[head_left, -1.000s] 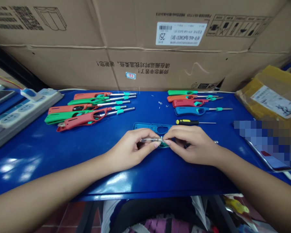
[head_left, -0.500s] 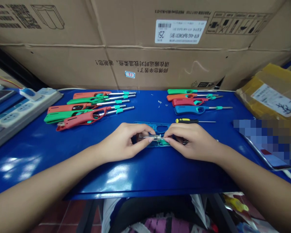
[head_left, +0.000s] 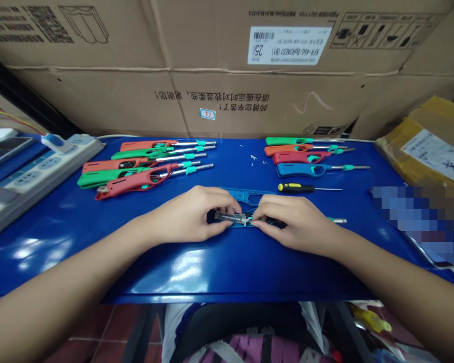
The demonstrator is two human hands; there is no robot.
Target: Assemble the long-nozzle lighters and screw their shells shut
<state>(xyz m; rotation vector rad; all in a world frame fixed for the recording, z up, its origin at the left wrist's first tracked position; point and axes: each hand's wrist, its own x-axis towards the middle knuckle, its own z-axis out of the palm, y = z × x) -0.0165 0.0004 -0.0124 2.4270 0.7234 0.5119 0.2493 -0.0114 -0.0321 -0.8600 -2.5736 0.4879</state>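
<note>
In the middle of the table lies an opened blue lighter casing point(head_left: 245, 195), one half shell showing behind my fingers. My left hand point(head_left: 194, 214) is closed around a clear lighter fuel tank point(head_left: 230, 217) just over the casing, its valve end facing right. The fingers of my right hand point(head_left: 293, 219) pinch together at that valve end, beside a small green part; whatever they hold is too small to name. A metal lighter tube point(head_left: 339, 221) sticks out to the right from beneath my right hand, which hides its inner end.
Several assembled lighters point(head_left: 136, 177) lie at the left, and several more point(head_left: 302, 170) at the back right. A yellow-black screwdriver point(head_left: 297, 188) lies behind my right hand. A power strip point(head_left: 41, 176) borders the left side; a taped carton point(head_left: 427, 141) and phone point(head_left: 416, 242) the right.
The fuel tank has tipped so that its valve end points slightly down toward the right. My left thumb has slid to the tank's near side. The view has shifted a little.
</note>
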